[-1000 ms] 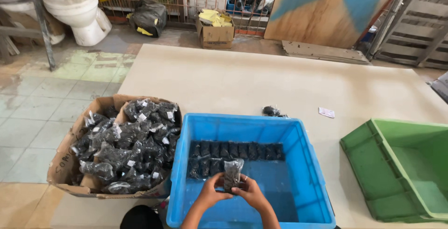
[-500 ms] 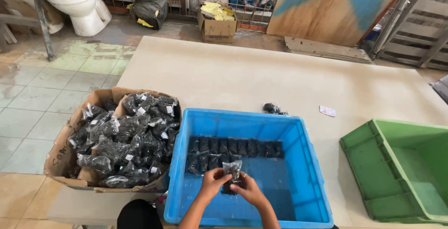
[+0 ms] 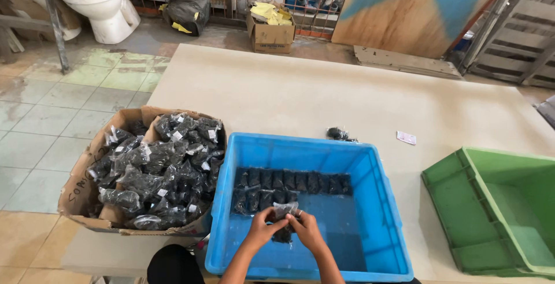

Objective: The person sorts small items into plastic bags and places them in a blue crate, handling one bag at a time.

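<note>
Workshop clutter rings the scene: a tiled floor, a white toilet (image 3: 95,0) and a small cardboard carton (image 3: 270,29) by a metal fence at the back. Across the middle runs a broad pale bench (image 3: 324,96). On it sit three containers: a green crate (image 3: 457,203) at the right, a blue crate (image 3: 370,243) in the centre, and a brown cardboard box (image 3: 78,188) at the left, heaped with small clear bags of dark parts (image 3: 159,174).

Inside the blue crate, bags stand packed in rows (image 3: 289,183) along the far wall, the near half of its floor still bare. Both hands meet low over that crate: the left hand (image 3: 265,224) and right hand (image 3: 306,230) pinch one small bag (image 3: 283,211) between their fingers, just in front of the rows.

Judging by this, the step in hand is filling the second row; the next move calls for setting the bag upright, snug against its neighbours.
</note>
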